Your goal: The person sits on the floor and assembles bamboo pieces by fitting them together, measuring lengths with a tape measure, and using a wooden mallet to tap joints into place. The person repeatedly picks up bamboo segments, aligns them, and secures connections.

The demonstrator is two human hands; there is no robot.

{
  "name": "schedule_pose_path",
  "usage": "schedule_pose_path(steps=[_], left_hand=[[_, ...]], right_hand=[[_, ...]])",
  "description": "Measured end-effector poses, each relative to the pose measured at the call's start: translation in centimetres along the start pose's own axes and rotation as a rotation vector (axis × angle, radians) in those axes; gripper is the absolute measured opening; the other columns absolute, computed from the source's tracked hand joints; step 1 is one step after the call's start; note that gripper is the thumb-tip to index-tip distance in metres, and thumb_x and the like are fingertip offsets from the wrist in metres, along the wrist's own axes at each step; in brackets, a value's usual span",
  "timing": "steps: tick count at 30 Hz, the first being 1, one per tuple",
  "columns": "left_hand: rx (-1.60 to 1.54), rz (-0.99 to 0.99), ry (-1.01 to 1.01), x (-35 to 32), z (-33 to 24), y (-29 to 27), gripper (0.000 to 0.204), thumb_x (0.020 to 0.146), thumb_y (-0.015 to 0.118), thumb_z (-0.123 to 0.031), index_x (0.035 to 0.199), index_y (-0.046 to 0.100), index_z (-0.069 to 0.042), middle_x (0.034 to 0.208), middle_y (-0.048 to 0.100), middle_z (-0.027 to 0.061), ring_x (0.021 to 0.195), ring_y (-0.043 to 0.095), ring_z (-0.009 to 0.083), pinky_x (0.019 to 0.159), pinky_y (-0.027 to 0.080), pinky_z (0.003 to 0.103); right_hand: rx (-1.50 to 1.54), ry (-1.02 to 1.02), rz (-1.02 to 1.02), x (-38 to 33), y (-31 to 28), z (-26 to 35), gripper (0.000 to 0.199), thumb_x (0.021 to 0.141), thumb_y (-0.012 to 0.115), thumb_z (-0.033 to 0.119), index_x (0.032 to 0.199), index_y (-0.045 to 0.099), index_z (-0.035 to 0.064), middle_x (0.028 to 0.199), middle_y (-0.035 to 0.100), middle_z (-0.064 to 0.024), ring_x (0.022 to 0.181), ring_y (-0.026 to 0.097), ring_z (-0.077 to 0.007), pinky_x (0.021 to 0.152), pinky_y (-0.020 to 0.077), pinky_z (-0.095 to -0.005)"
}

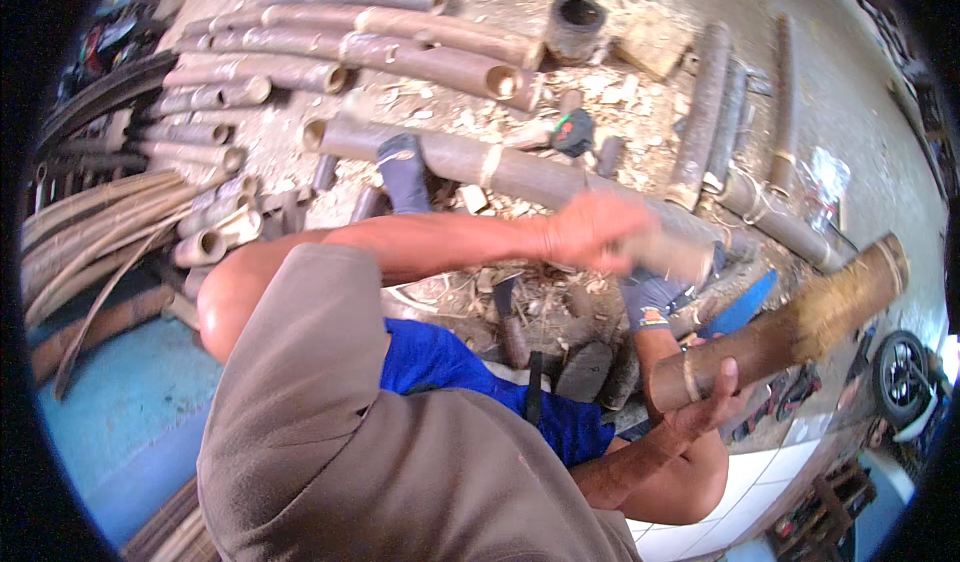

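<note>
Left hand (590, 230) blurred, arm outstretched; right hand (708, 402) gripping, thumb up.

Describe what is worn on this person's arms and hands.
Both hands are bare: no gloves, rings or watch visible. The left hand is motion-blurred. The right hand and forearm are uncovered. A loose grey-brown sleeve covers the left shoulder and upper arm.

A loose grey-brown shirt covers the shoulder and upper arm, its short sleeve ending above the elbow. Bright blue shorts show beneath it, a dark strap hanging across the cloth. Both forearms are bare, and the left hand (590, 230) and the right hand (708, 407) wear no gloves. Dark grey-blue socks cover both feet, one with a small coloured band at the cuff.
</note>
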State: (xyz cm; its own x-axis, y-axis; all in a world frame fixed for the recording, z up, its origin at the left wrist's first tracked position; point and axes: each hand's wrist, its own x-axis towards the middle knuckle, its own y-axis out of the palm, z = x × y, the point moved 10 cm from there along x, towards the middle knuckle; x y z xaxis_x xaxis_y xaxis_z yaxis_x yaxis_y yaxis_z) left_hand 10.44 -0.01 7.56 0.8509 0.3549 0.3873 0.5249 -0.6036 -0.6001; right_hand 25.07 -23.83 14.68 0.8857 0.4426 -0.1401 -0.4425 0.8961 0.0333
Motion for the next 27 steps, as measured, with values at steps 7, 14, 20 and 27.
schedule_pose_path(steps=[7, 14, 20, 27], left_hand=[[-0.363, -0.83, -0.525, 11.8, 19.9, -18.9, 0.048, 0.089, 0.073, -0.033, 0.12, 0.057, 0.001, 0.1, 0.073, 0.0151, 0.089, 0.07, 0.0238, 0.078, 0.055, 0.036], [-0.579, -0.812, -0.543, 14.7, 31.1, -19.7, 0.029, 0.101, 0.062, -0.033, 0.102, 0.058, -0.004, 0.084, 0.06, 0.0024, 0.072, 0.054, 0.0141, 0.066, 0.046, 0.032], [-0.273, -0.802, -0.554, 13.8, 34.3, -18.6, 0.042, 0.099, 0.062, -0.032, 0.121, 0.061, 0.004, 0.097, 0.068, 0.0138, 0.091, 0.064, 0.0261, 0.081, 0.051, 0.039], [-0.189, -0.843, -0.527, 12.3, 31.2, -18.0, 0.056, 0.098, 0.062, -0.032, 0.134, 0.055, 0.011, 0.119, 0.068, 0.0269, 0.114, 0.065, 0.0344, 0.097, 0.05, 0.042]], right_hand=[[-0.096, 0.113, -0.222, -1.0, 0.4, -0.2, 0.086, 0.075, 0.079, 0.035, 0.142, 0.046, -0.0075, 0.111, 0.065, -0.0231, 0.092, 0.068, -0.0333, 0.085, 0.0569, -0.0436], [-0.105, 0.13, -0.117, 0.0, 3.6, -0.1, 0.073, 0.082, 0.076, 0.031, 0.136, 0.049, -0.0103, 0.103, 0.066, -0.022, 0.082, 0.07, -0.0321, 0.075, 0.0589, -0.0426], [-0.093, 0.125, -0.111, 0.4, 2.7, -1.8, 0.087, 0.08, 0.078, 0.032, 0.146, 0.04, -0.0098, 0.109, 0.064, -0.0249, 0.084, 0.07, -0.0337, 0.075, 0.0597, -0.0445], [-0.091, 0.016, -0.118, -0.1, 3.8, 0.1, 0.076, 0.082, 0.072, 0.038, 0.135, 0.048, -0.0105, 0.101, 0.066, -0.0249, 0.084, 0.07, -0.0348, 0.078, 0.0585, -0.0435]])
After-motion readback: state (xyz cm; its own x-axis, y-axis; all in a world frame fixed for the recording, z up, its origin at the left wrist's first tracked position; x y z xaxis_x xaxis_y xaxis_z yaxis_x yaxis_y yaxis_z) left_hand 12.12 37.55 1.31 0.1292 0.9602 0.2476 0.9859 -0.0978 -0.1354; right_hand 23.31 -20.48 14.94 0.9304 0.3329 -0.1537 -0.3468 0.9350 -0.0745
